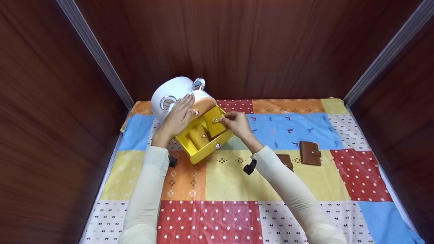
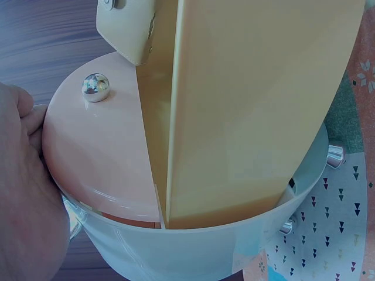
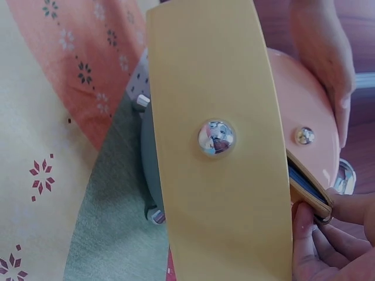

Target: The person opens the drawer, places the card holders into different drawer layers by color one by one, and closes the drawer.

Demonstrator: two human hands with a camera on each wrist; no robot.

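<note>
A white round cabinet (image 1: pixel 174 87), with shiny ring-like parts on top, has its lower yellow drawer (image 1: pixel 207 151) pulled out. My right hand (image 1: pixel 239 125) pinches the edge of a yellow wallet (image 1: pixel 212 126) with a snap tab, at the drawer's right end. A second, mustard wallet (image 1: pixel 195 138) sits inside the drawer, left of the first. My left hand (image 1: pixel 178 117) rests with extended fingers on top of the cabinet. Beside that hand is the peach upper drawer (image 2: pixel 111 146) with a silver knob (image 2: pixel 95 88), pushed in.
Two brown wallets lie on the patchwork cloth to the right: one (image 1: pixel 309 153) in full view, the other (image 1: pixel 284 159) partly behind my right forearm. Dark wood panels (image 1: pixel 237 47) enclose the table at the back and sides. Small silver feet (image 2: pixel 336 154) stick out from the cabinet's underside.
</note>
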